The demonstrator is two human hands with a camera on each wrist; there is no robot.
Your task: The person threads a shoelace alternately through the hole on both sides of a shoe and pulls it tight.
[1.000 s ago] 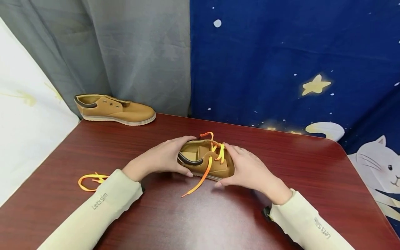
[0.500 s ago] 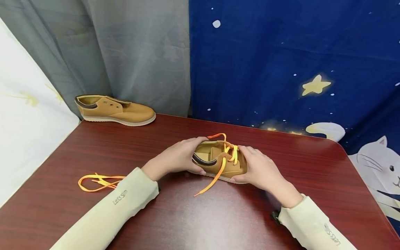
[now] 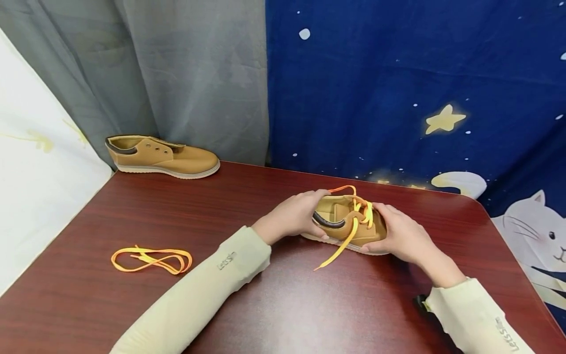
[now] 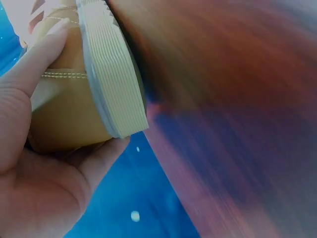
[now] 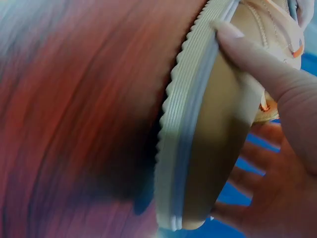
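Note:
A tan shoe with a dark padded collar and a pale ridged sole points its toe to the right, held between both hands. Through its eyelets runs a yellow-orange lace, one end trailing down the near side. My left hand grips the heel, thumb along the near side, as the left wrist view shows around the heel. Around the toe, my right hand has its thumb on the near side; in the right wrist view the thumb lies by the sole edge and the other fingers go to the far side.
On the dark red table, a loose yellow-orange lace lies looped at the left. A second tan shoe without a lace stands at the back left corner. Grey and blue curtains hang behind the table's far edge.
Both hands have moved to the right across the table with the shoe between them. The left sleeve has moved off the loose lace, which now shows whole.

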